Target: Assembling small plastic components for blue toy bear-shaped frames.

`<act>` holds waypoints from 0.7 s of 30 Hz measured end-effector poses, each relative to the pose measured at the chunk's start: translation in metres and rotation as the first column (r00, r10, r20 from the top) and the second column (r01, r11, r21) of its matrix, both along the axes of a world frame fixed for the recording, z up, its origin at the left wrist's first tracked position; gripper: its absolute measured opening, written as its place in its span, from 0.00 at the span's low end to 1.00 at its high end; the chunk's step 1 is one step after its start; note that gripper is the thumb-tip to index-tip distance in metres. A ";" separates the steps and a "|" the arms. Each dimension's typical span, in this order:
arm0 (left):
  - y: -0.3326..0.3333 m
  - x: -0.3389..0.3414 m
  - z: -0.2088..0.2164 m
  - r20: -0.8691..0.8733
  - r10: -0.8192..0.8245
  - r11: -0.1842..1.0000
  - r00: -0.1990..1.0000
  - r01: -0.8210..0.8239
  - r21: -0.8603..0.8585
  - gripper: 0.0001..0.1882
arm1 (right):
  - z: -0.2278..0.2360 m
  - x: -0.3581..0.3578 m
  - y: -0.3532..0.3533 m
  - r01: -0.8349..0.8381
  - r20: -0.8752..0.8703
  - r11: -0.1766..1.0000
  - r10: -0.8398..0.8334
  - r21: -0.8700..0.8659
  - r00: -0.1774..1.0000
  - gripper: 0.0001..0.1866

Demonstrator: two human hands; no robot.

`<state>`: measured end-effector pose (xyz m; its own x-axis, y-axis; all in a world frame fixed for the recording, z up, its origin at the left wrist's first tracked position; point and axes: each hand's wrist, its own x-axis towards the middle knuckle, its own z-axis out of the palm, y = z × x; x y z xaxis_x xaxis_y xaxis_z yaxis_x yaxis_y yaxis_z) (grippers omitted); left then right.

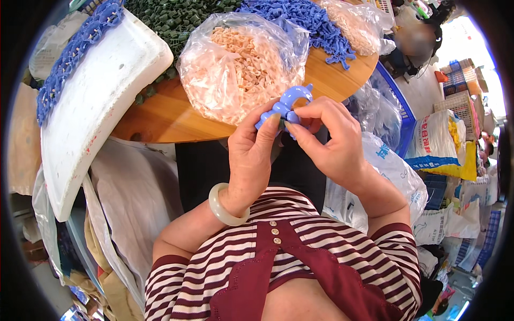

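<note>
Over the near edge of the table, both hands hold a glossy blue plastic toy part (294, 97) with rounded lobes and a curved upper end. My left hand (250, 152) pinches its left side between thumb and fingers. From the other side, my right hand (334, 136) grips it with thumb and forefinger close to the left thumb. A small dark green bit shows between the thumbs; its shape is mostly hidden. Just beyond the hands sits a clear plastic bag (201, 88) full of small peach-coloured plastic pieces.
On the wooden table (155, 120) lie heaps of dark green pieces (160, 27) and blue parts (321, 32), plus another bag of pale pieces (356, 27). A white foam slab (101, 85) with blue parts along its edge leans at left. Bags and a blue crate (404, 101) stand right.
</note>
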<state>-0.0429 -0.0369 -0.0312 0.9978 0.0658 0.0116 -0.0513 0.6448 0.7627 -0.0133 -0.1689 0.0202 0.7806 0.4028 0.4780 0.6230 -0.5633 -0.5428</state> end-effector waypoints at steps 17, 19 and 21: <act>0.015 0.009 0.009 -0.140 -0.132 0.974 0.981 0.102 -0.204 0.16 | 0.017 0.022 -0.012 -0.098 -0.041 0.995 0.098 0.019 0.994 0.16; 0.017 0.011 0.010 -0.128 -0.160 0.975 0.979 0.136 -0.173 0.18 | 0.017 0.018 -0.013 -0.112 -0.050 0.993 0.114 0.039 0.992 0.16; 0.015 0.009 0.012 -0.128 -0.152 0.982 0.980 0.135 -0.132 0.18 | 0.018 0.014 -0.011 -0.120 -0.060 0.991 0.123 0.060 0.991 0.15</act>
<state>-0.0337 -0.0218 -0.0189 0.9884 -0.0858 -0.1252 0.1481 0.7264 0.6712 0.0010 -0.1801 0.0382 0.7570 0.4706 0.4532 0.6481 -0.4531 -0.6121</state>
